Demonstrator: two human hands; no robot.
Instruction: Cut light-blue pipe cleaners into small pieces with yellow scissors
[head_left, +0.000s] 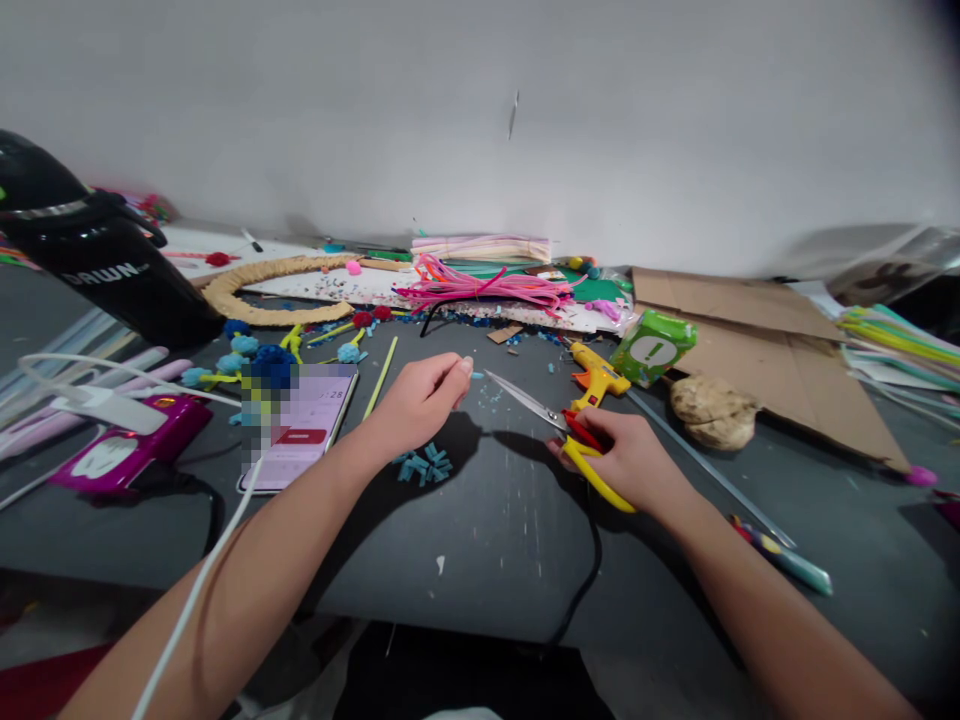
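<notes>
Remotely, I'm gripping yellow-and-red-handled scissors (556, 419) in my right hand (636, 455), at four o'clock; my left hand (420, 402), at eight, is apparently pinching a light-blue scrap (478, 376) at dial centre. Blue clippings (424, 464) are lying at seven. I'm judging this as snipping; the next move is calling for aligning the blades with the scrap.

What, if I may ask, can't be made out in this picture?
Phone: head view; pixelation covers part of its screen.
Blue strip: head view; the left hand hides how much of it is gripped.
Scissors: head view; the right hand covers part of the handles.
Bottle: head view; the left edge cuts off its side.
Blue scraps: head view; they overlap, so no sure count.
</notes>
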